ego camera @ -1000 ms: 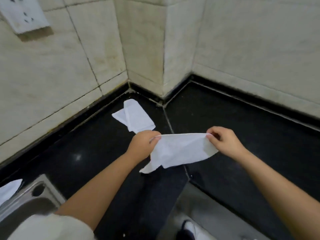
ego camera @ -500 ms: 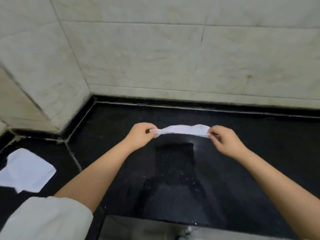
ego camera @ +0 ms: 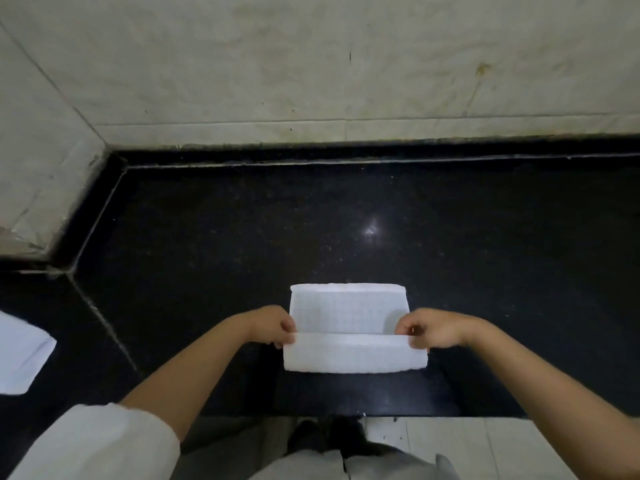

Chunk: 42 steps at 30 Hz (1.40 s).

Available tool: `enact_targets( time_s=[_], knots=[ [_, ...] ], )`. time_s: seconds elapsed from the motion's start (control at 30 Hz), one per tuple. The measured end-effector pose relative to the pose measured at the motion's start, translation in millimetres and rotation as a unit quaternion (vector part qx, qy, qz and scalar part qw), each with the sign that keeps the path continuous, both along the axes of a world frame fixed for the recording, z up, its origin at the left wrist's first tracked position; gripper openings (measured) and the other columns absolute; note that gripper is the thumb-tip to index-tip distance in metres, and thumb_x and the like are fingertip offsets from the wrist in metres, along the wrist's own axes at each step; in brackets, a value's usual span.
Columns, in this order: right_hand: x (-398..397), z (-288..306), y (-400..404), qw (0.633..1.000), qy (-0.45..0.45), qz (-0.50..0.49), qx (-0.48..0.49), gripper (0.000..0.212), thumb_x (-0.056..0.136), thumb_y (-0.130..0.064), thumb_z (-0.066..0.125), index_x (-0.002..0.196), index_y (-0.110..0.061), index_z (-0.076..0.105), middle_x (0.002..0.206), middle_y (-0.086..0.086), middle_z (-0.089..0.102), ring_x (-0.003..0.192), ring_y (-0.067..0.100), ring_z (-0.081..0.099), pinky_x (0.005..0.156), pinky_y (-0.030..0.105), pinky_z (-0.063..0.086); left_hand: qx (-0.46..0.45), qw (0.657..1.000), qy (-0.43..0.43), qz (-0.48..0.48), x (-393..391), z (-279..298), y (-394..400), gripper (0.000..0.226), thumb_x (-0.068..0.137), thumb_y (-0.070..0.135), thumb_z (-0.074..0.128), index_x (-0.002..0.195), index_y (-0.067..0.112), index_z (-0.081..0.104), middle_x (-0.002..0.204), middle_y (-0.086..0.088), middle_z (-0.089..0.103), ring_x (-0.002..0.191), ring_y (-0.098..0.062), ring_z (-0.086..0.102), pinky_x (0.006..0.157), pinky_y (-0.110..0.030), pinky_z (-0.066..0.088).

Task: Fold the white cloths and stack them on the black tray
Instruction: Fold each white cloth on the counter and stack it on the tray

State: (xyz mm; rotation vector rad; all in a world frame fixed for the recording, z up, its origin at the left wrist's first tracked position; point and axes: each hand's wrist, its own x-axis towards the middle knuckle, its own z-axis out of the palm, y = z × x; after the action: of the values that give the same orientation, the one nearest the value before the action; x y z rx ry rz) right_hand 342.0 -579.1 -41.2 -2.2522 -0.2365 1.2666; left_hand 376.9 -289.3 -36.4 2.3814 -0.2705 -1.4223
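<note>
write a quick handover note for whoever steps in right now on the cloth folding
Left hand and right hand each pinch an end of the near flap of the white cloth on the black counter.
Second white cloth lies at the far left of the counter.
Done: first fold started.
Left: finish this fold, fold the other cloth, stack both on the black tray, which is not in view.
</note>
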Motion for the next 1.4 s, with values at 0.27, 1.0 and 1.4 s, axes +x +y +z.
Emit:
enact_targets(
  time_s=[0.27,1.0,1.4],
  knots=[
    [34,-15,-3,0.946,-0.235,-0.196,-0.106,0.022,0.086,-0.003,0.050,0.101,0.000,0.065,0.106,0.014,0.060,0.100,0.027,0.057,0.078,0.024,0.041,0.010,0.961,-0.242,0.134,38,-17,-25,0.021,0.094,0.016,0.049,0.107,0.010,0.064,0.106,-0.007,0.065,0.093,-0.016,0.058,0.080,-0.025,0.044],
    [48,-32,10,0.942,-0.219,-0.217,-0.132,0.030,0.090,-0.006,0.044,0.115,-0.002,0.059,0.119,0.017,0.060,0.108,0.029,0.056,0.084,0.031,0.045,0.078,0.942,-0.321,0.068,38,-50,-23,0.030,0.099,0.018,0.035,0.099,0.007,0.062,0.096,-0.005,0.052,0.081,-0.011,0.046,0.069,-0.021,0.038],
    [41,-29,24,0.927,-0.251,-0.172,-0.220,0.025,0.089,0.000,0.040,0.103,0.000,0.061,0.116,0.013,0.052,0.107,0.027,0.050,0.076,0.032,0.045,0.121,0.927,-0.352,-0.038,36,-44,-23,0.025,0.097,0.014,0.040,0.119,0.011,0.052,0.124,-0.006,0.053,0.113,-0.018,0.051,0.088,-0.024,0.044]
  ],
)
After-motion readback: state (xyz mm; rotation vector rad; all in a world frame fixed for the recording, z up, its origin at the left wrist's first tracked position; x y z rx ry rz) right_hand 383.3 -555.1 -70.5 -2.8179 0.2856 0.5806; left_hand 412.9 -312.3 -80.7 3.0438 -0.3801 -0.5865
